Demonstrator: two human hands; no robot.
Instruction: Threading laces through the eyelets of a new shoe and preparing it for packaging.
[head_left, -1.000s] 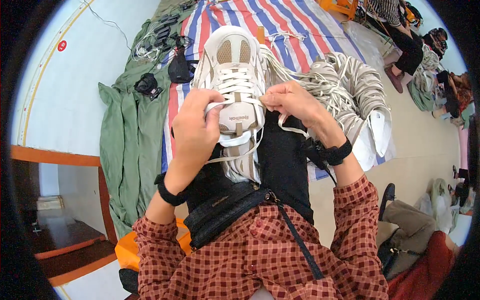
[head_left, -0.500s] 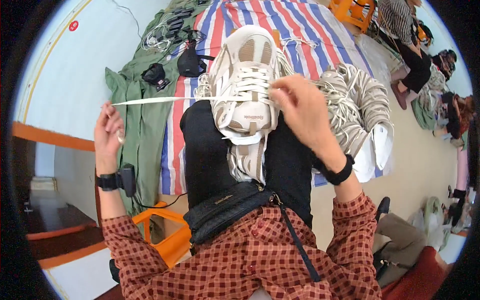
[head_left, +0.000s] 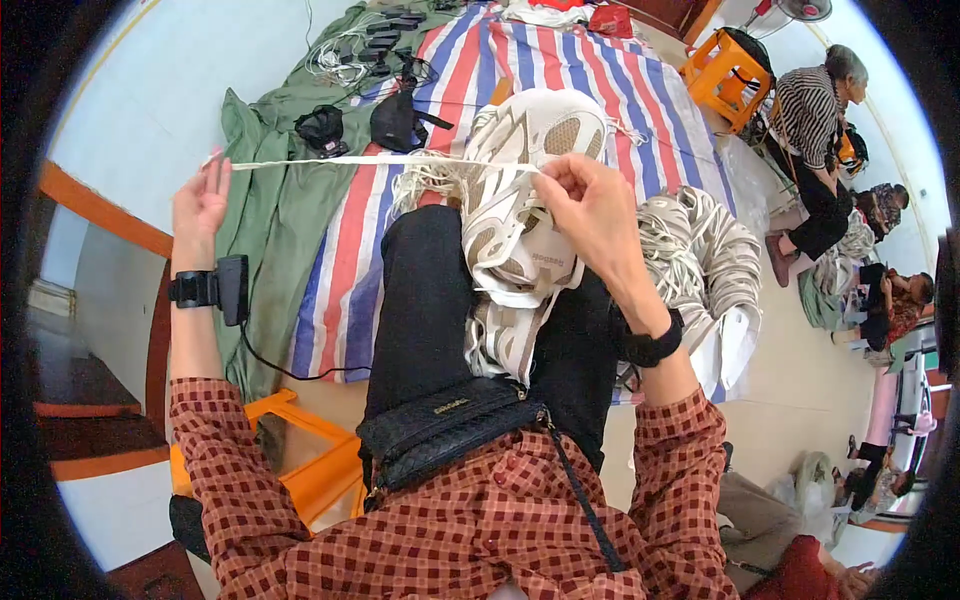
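A white and beige sneaker (head_left: 497,228) rests between my knees, toe pointing away and tilted to the right. Below it another white and beige shoe piece (head_left: 505,338) lies against my lap. A flat cream shoelace (head_left: 350,161) stretches taut from side to side above the sneaker. My left hand (head_left: 203,200), out at the left, pinches the lace's far-left end. Over the sneaker's right side my right hand (head_left: 597,207) is closed, thumb and fingertips pinching the lace; it covers part of the shoe's eyelets.
Stacked beige shoe uppers with loose laces (head_left: 690,265) lie right of my knees on a striped sheet (head_left: 335,290). Black pouches (head_left: 398,122) and cables sit at the far left on green cloth (head_left: 262,210). An orange stool (head_left: 320,470) stands by my left hip. People sit at the right.
The sneaker has tipped to the right. Both hands have moved up a little, the left also outward, and the lace now runs higher across the shoe. My view has shifted.
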